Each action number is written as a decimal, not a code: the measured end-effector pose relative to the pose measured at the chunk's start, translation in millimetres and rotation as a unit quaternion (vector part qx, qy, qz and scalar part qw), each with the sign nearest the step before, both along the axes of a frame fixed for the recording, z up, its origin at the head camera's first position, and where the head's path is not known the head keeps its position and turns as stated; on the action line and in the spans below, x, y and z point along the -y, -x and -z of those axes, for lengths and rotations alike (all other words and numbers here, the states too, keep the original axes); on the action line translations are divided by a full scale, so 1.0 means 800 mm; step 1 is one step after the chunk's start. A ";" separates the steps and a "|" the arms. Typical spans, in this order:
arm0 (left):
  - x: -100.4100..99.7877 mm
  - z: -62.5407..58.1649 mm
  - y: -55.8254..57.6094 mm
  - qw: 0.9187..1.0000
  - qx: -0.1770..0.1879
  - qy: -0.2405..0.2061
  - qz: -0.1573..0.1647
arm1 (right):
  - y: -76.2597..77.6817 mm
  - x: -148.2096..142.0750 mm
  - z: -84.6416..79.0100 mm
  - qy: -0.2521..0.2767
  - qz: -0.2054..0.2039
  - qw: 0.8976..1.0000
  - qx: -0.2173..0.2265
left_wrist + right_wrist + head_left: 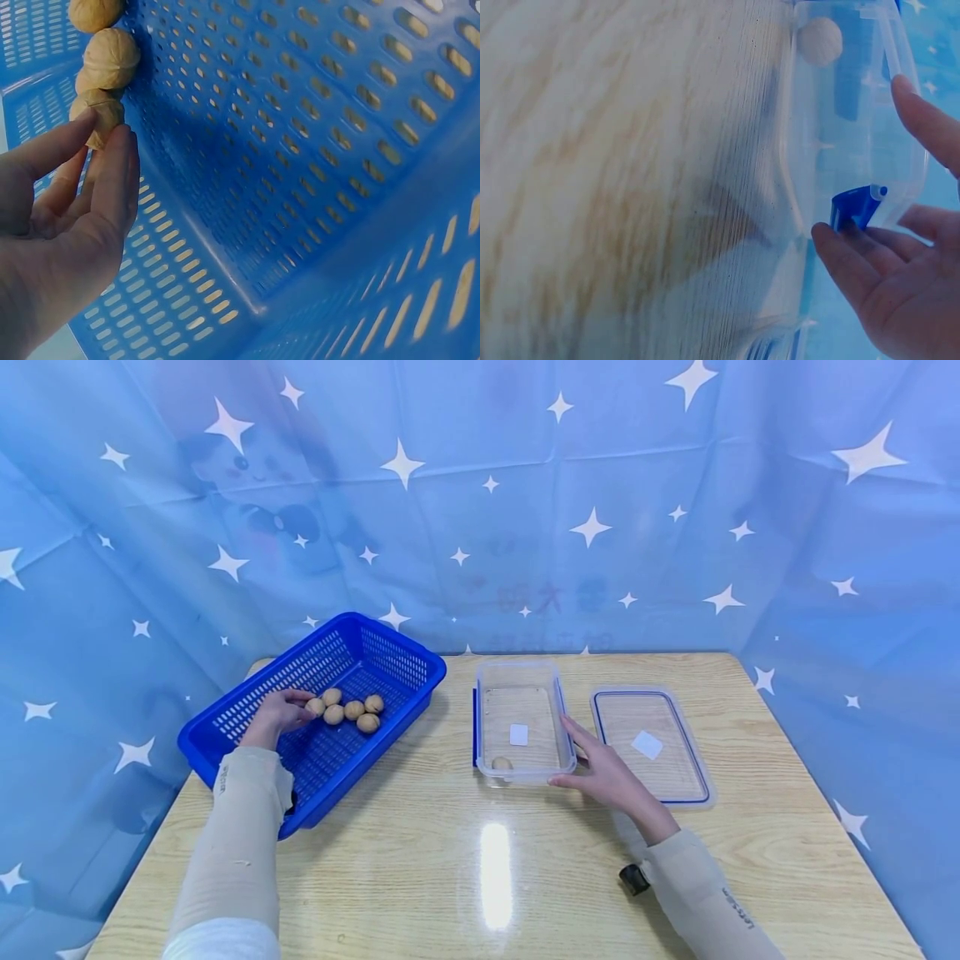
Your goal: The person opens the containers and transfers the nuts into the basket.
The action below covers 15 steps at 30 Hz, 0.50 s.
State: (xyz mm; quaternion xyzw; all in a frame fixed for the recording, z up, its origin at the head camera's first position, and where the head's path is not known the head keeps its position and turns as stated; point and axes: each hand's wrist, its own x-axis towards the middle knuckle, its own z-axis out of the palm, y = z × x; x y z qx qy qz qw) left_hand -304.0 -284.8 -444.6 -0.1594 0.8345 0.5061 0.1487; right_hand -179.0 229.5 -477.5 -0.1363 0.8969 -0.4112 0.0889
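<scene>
My left hand [281, 717] reaches into the blue plastic basket [307, 814] and pinches a walnut [97, 120] between thumb and fingertips. Several more walnuts [367, 722] lie in the basket beside it. To the right stands a clear plastic container [525, 774], its top uncovered, with one walnut [502, 764] in its near left corner. My right hand [603, 770] rests against this container's near right corner, thumb by the front rim and fairly straight fingers along the side. In the right wrist view those fingers lie by a blue latch [855, 206].
A clear lid [678, 768] with a blue seal and a white label lies flat, right of the container. The wooden table [405, 877] ends at a blue star-patterned curtain [480, 527] behind. A small black object [634, 879] is at the right sleeve.
</scene>
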 end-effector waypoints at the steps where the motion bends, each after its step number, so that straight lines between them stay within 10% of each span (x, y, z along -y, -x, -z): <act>1: -0.005 -0.003 -0.002 1.000 0.007 0.016 -0.001 | 0.000 0.000 0.000 0.000 0.000 1.000 0.000; 15: 0.001 -0.006 -0.004 0.999 0.018 -0.034 0.001 | 0.000 0.000 0.000 0.004 -0.005 1.000 -0.002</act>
